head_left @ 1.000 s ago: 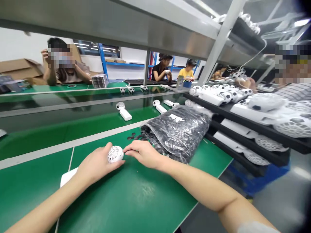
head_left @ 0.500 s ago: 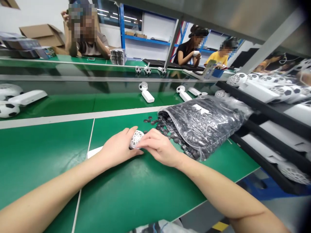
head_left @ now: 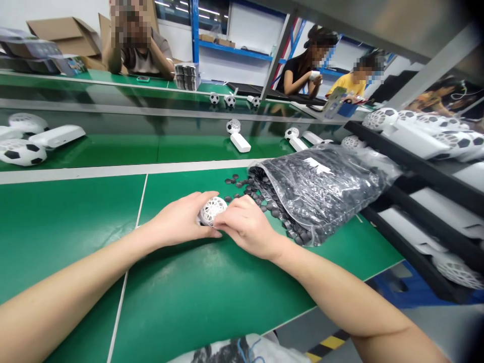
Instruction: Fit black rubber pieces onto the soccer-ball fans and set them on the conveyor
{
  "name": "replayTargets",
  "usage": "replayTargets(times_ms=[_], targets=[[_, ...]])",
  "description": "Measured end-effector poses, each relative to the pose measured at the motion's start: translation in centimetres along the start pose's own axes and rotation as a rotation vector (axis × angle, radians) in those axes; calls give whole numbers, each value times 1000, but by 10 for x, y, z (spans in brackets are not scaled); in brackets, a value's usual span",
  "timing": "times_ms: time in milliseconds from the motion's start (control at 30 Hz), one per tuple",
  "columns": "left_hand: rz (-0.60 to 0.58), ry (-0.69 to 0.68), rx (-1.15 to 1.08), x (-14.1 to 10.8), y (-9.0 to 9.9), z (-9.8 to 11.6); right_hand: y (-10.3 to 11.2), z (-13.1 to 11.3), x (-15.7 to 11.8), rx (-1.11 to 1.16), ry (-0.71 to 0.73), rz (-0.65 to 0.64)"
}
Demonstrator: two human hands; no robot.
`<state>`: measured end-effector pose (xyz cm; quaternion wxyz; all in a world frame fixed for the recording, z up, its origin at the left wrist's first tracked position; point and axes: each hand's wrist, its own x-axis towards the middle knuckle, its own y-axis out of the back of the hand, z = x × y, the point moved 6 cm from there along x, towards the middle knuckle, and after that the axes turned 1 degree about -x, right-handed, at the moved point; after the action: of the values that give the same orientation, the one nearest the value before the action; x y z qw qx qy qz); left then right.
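Note:
My left hand [head_left: 185, 220] is curled around a small white handheld fan with a round, latticed football-like head [head_left: 213, 210]; the palm hides most of its body. My right hand [head_left: 244, 222] is closed in a pinch, its fingertips touching the right side of the lattice. Anything between those fingertips is hidden. Just beyond the right hand, loose black patches [head_left: 251, 187] lie scattered on the green table [head_left: 181, 292]. They spill from the mouth of a clear plastic bag [head_left: 321, 186] full of the same dark pieces.
Black racks [head_left: 419, 166] with white fans stand at the right. More ball-headed fans [head_left: 240, 142] lie on the green strip beyond the table's pale edge, with others [head_left: 23, 152] at the left. Co-workers [head_left: 138, 55] sit across, near cardboard boxes [head_left: 62, 38].
The view has shifted slightly. The latticed head now faces up more and shows more of its surface between my hands. My right fingertips stay against its right side.

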<state>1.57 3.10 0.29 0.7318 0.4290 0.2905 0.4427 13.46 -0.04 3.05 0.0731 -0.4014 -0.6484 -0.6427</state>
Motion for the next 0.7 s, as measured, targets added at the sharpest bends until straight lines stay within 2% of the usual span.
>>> replayTargets(times_ms=[100,167,233,367,433,500,600,700], targets=[[11,-9,10,1,-2,0,-3,-5,-1,-37,39,3],[26,-12,17,1,-2,0,-4,-3,-2,-28,-5,16],[39,-15,14,1,-2,1,-6,3,-3,42,-111,37],[38,-16,-5,0,-1,3,-10,26,-8,258,-417,63],[40,-7,-9,0,0,3,-15,36,-12,332,-549,21],[52,1,-12,0,1,3,-22,40,-14,416,-623,-53],[67,7,-19,0,2,5,-27,35,-14,493,-630,-121],[73,24,-15,-1,2,5,-24,33,-12,462,-611,-117]])
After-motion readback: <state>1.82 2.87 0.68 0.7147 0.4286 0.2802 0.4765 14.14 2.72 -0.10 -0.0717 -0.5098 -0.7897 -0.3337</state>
